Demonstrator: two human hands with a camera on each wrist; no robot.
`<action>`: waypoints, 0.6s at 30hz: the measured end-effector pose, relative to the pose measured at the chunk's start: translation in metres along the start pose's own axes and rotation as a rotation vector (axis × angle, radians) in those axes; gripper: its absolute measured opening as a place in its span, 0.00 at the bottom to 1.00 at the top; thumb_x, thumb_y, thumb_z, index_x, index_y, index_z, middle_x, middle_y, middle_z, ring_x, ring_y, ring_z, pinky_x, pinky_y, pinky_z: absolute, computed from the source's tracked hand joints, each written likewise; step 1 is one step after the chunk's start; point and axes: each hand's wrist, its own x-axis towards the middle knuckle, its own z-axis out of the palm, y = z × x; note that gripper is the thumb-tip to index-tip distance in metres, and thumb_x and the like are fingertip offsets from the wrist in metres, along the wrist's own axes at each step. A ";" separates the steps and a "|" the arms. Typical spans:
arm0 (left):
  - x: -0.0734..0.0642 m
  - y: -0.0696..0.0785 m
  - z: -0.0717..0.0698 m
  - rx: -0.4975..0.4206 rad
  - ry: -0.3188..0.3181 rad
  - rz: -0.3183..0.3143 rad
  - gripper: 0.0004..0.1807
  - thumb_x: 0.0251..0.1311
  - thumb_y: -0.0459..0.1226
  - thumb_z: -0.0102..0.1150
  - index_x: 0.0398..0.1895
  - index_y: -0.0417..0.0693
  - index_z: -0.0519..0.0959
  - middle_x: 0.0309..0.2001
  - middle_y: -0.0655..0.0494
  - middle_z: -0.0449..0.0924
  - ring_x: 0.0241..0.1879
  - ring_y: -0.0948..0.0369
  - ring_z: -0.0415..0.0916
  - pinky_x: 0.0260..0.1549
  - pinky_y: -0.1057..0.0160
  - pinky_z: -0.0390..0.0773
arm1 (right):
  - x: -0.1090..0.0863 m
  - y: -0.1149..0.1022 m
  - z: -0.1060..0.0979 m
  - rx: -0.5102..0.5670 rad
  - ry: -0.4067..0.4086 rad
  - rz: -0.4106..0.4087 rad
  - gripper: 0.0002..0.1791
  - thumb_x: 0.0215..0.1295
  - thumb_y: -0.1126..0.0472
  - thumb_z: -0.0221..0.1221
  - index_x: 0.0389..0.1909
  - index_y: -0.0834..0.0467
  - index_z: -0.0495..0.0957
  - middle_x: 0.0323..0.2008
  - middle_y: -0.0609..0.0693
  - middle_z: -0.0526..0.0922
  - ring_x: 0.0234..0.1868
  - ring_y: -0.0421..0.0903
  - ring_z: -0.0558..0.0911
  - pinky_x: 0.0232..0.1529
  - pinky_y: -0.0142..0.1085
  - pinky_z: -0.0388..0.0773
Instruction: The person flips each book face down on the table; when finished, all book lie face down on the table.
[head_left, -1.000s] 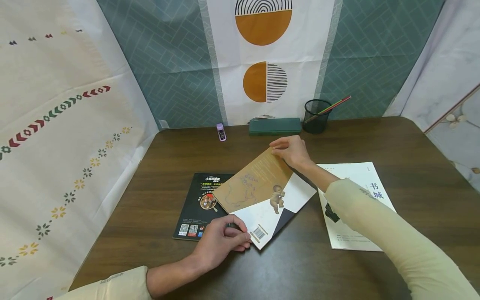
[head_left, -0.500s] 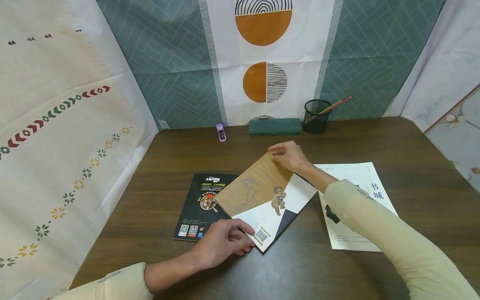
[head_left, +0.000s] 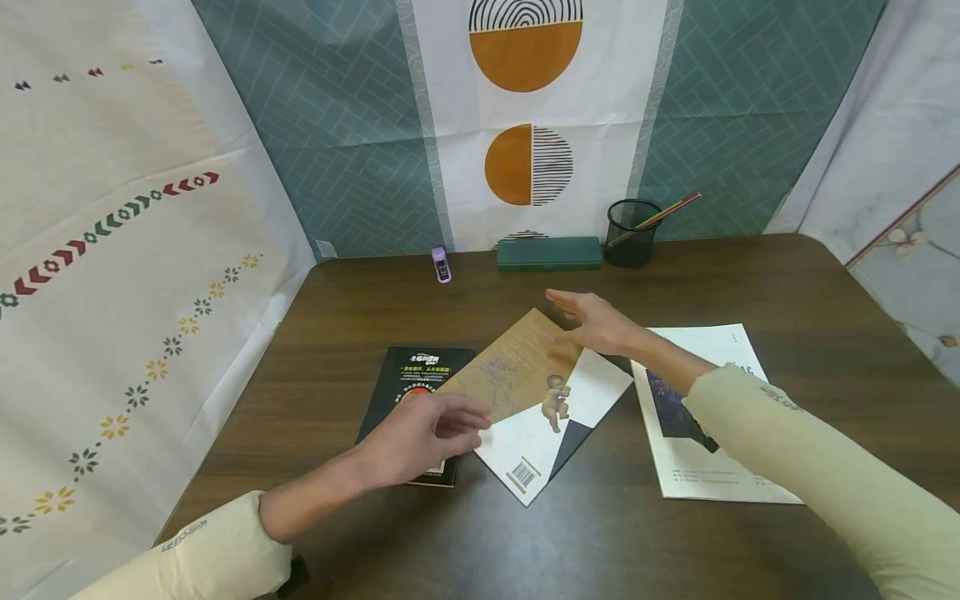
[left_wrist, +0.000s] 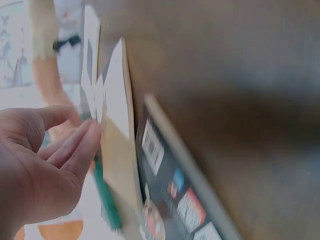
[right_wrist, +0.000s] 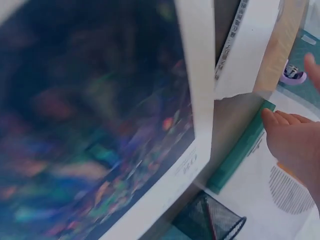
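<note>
A tan-and-white book (head_left: 517, 417) lies slanted on the table, its barcode corner toward the front. It overlaps the right part of a black book (head_left: 429, 360). My left hand (head_left: 426, 437) hovers over the black book and the tan-and-white book's left edge, fingers loosely bent and holding nothing. In the left wrist view this hand (left_wrist: 45, 160) appears beside both books. My right hand (head_left: 596, 323) is over the far corner of the tan-and-white book, fingers extended, thumb apart, nothing held. A white magazine (head_left: 705, 467) with a dark picture lies at the right, partly hidden by my right sleeve.
Along the back of the table stand a small purple bottle (head_left: 442, 265), a green case (head_left: 549, 254) and a black mesh pencil cup (head_left: 632, 235) with pencils. Hanging cloth (head_left: 360, 150) borders the table at the back and sides.
Both hands have let go of the tan-and-white book. My left hand has moved up and left from its near corner; my right hand has drawn rightward from the far corner.
</note>
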 end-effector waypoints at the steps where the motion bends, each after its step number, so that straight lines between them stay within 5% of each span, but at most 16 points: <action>1: 0.002 -0.002 -0.004 0.028 0.017 0.006 0.22 0.67 0.33 0.72 0.63 0.41 0.83 0.55 0.53 0.89 0.52 0.58 0.87 0.51 0.57 0.85 | -0.005 0.000 -0.001 -0.017 -0.021 -0.003 0.51 0.70 0.65 0.70 0.83 0.70 0.48 0.83 0.68 0.51 0.80 0.70 0.55 0.77 0.60 0.58; 6: 0.011 -0.015 -0.020 0.148 0.040 0.011 0.36 0.64 0.37 0.76 0.74 0.40 0.74 0.68 0.46 0.80 0.61 0.44 0.82 0.53 0.49 0.85 | -0.028 0.003 -0.001 -0.120 -0.113 0.006 0.64 0.61 0.56 0.78 0.84 0.68 0.43 0.84 0.67 0.47 0.82 0.69 0.51 0.76 0.64 0.55; 11: 0.019 -0.030 -0.028 0.281 0.013 0.058 0.49 0.60 0.43 0.80 0.80 0.38 0.65 0.65 0.43 0.81 0.53 0.50 0.81 0.45 0.56 0.83 | -0.054 0.005 -0.002 -0.246 -0.164 0.009 0.72 0.53 0.50 0.82 0.85 0.67 0.42 0.82 0.68 0.52 0.80 0.68 0.59 0.74 0.61 0.64; 18: 0.024 -0.047 -0.034 0.374 -0.016 0.073 0.52 0.56 0.46 0.83 0.81 0.41 0.65 0.62 0.45 0.82 0.45 0.54 0.77 0.40 0.62 0.80 | -0.081 0.008 -0.007 -0.326 -0.155 0.036 0.71 0.51 0.50 0.83 0.85 0.66 0.45 0.79 0.70 0.60 0.73 0.66 0.72 0.66 0.58 0.75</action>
